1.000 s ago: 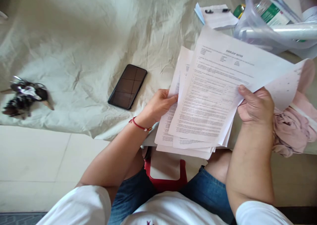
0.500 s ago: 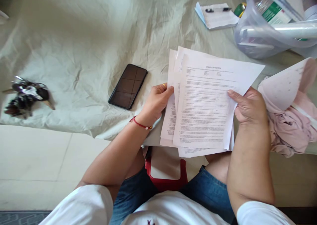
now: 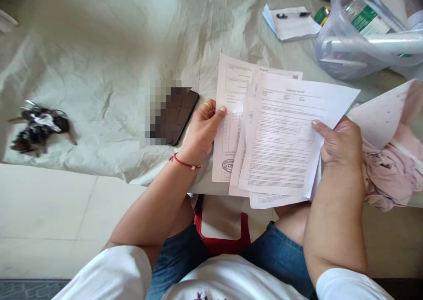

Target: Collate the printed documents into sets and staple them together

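Paper sheets [image 3: 280, 141], about four, held fanned by left hand [image 3: 201, 132] and right hand [image 3: 340, 143].

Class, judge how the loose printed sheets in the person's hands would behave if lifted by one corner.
The printed sheets look thin, so they would probably droop. They lie fanned and unclipped between the left hand and right hand, so some might slide out.

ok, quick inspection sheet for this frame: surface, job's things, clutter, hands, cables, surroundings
Surface: wrinkled pale sheet over a low surface.
Job's things: fanned printed papers.
Clutter: phone, keys, notepad with a pen on it, plastic tub, pink cloth.
Hands: left hand grips the papers' left edge; right hand grips the right.
Cables: nothing seen.
Surroundings: tiled floor, red stool.
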Action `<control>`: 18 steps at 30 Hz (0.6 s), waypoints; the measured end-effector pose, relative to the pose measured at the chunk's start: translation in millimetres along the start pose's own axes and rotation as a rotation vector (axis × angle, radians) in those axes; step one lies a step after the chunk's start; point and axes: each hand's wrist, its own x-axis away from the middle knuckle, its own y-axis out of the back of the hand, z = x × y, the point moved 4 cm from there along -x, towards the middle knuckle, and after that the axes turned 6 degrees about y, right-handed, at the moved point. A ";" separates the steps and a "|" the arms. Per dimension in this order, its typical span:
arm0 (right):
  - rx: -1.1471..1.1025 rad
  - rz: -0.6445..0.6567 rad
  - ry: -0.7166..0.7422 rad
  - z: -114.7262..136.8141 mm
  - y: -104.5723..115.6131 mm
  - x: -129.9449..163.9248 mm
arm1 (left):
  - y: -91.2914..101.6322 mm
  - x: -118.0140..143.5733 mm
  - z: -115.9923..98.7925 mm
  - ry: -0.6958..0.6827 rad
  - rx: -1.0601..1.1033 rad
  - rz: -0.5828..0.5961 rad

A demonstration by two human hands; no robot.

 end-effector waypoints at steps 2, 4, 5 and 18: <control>0.029 -0.006 0.019 -2.0 4.1 -2.0 | 3.9 -4.6 0.6 -0.055 0.029 0.016; 0.064 -0.013 0.031 -3.0 6.6 -3.2 | 5.6 -6.8 2.0 -0.060 0.042 0.031; 0.086 -0.015 0.037 -3.2 7.4 -3.6 | 5.9 -7.1 3.0 -0.050 0.043 0.030; 0.187 -0.077 0.120 -0.8 19.3 -10.2 | 33.4 -17.2 -11.6 -0.136 0.135 -0.276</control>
